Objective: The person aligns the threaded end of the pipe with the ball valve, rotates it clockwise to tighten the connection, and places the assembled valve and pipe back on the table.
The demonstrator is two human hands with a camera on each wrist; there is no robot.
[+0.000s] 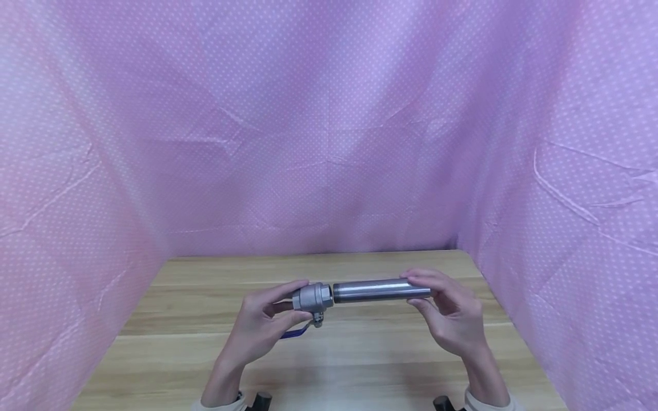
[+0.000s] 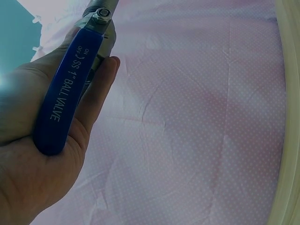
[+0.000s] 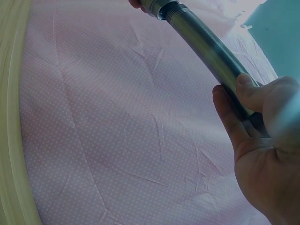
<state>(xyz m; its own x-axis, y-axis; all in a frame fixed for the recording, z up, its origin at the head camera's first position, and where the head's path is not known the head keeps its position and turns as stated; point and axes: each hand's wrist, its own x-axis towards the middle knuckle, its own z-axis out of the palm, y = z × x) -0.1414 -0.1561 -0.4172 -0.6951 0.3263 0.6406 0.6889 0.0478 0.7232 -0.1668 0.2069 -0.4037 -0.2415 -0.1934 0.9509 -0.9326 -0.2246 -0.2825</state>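
1. I see two hands meeting over the wooden counter (image 1: pixel 360 354), and pink dotted cloth (image 1: pixel 329 125) rises around it.
2. The left hand (image 1: pixel 259 322) pinches a metal ball valve (image 1: pixel 312 297) between thumb and fingers; the valve is held above the counter, near its middle.
3. The right hand (image 1: pixel 456 317) pinches the far end of a steel pipe (image 1: pixel 377 290), the thumb on one side and the fingers on the other.
4. The pipe lies almost level, its threaded end facing the mouth of the valve (whether they touch, I cannot tell).
5. From the head, only a short blue piece of the handle (image 2: pixel 68 93) appears; the left wrist view shows it whole, along the palm, with the white words "BALL VALVE" and a nut (image 2: pixel 102 14) at its top.
6. Only the wrist views show a teal area (image 3: pixel 281 40) beyond the cloth; only the head view shows both hands whole.
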